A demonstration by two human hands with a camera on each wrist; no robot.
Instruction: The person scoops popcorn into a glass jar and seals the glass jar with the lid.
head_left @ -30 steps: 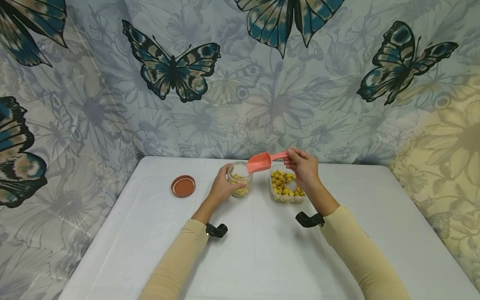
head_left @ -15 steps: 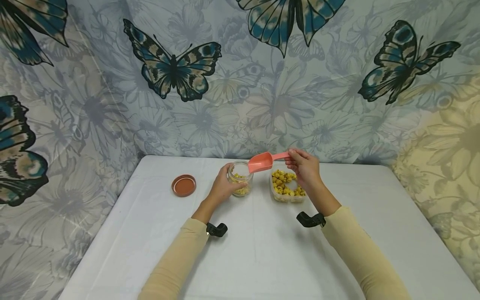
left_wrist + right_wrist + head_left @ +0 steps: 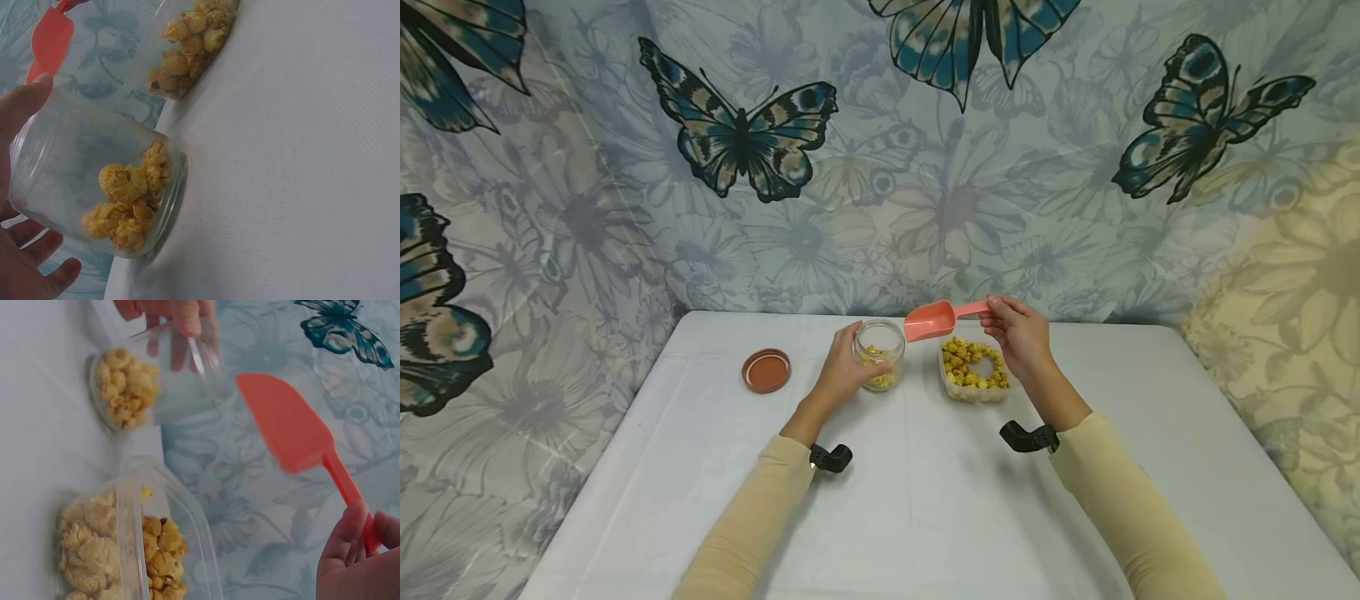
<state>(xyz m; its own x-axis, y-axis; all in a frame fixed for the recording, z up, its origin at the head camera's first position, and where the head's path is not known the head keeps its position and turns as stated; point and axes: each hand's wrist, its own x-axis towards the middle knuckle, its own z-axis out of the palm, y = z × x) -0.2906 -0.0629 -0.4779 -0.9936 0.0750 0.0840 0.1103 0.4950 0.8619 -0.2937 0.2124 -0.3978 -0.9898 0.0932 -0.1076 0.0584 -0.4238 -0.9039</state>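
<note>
My left hand [image 3: 843,367] grips a clear glass jar [image 3: 81,137] standing on the table, thumb on the near side and fingers round the far side. Several pieces of caramel popcorn [image 3: 128,187] lie in the bottom of the jar. My right hand [image 3: 1017,333] pinches the handle of a coral-red scoop [image 3: 931,321]. The scoop hangs in the air, its tip just right of the jar's mouth, and its bowl looks empty in the head view. Below the scoop and my right hand, a clear plastic tub [image 3: 973,395] holds more popcorn [image 3: 164,550].
A brown lid [image 3: 766,371] lies on the white-covered table [image 3: 910,500], left of the jar. Behind the table hangs a cloth backdrop [image 3: 955,208] with butterflies and flowers. Both wrists wear black camera mounts [image 3: 831,457].
The scoop and my right hand have shifted slightly right, drawing the scoop's tip away from the jar's mouth. My left hand stays on the jar.
</note>
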